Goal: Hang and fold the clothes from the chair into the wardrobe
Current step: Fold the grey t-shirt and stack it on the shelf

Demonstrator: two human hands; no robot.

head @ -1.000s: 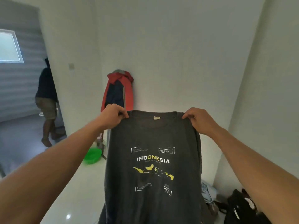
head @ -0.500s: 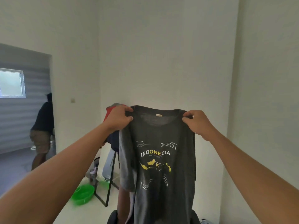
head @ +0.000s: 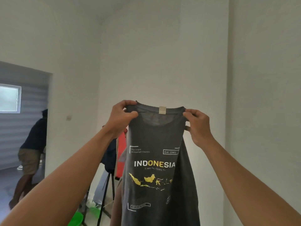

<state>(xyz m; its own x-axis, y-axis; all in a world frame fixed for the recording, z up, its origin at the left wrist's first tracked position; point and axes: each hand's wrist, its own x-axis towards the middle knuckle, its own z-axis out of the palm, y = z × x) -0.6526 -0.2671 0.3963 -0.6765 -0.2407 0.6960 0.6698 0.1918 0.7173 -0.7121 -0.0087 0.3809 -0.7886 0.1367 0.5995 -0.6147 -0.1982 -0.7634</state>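
Charcoal-grey cotton printed INDONESIA over a yellow map: a T-shirt (head: pixel 156 160), held up in the air with the print side toward the camera and a white wall corner behind it.

Grips: the left hand (head: pixel 121 118) pinches the shoulder seam just left of the collar, thumb on the near face. The right hand (head: pixel 197 126) pinches the matching seam just right of it. Both hands hold cloth. The neck label (head: pixel 162 110) sits midway between them.

Key relation: the T-shirt hangs straight down from the two grips, long axis vertical, hem below the frame. The hands are nearly level (the left a touch higher) and equally near the collar. Either could likely let go to start a fold or reach for a hanger. No hanger or wardrobe is in view.

Behind the T-shirt, at its left edge, is a red-and-navy jacket (head: pixel 121 159) on a black-legged stand (head: pixel 105 193). Lower left of the T-shirt is a green basin (head: pixel 76 219), and far left a person in a doorway (head: pixel 32 152).

A second ago the T-shirt was spread broad and flat. Now it hangs narrower, with its sides curling back. The view has tipped upward, showing more wall above the collar, and the basin is down at the bottom edge.
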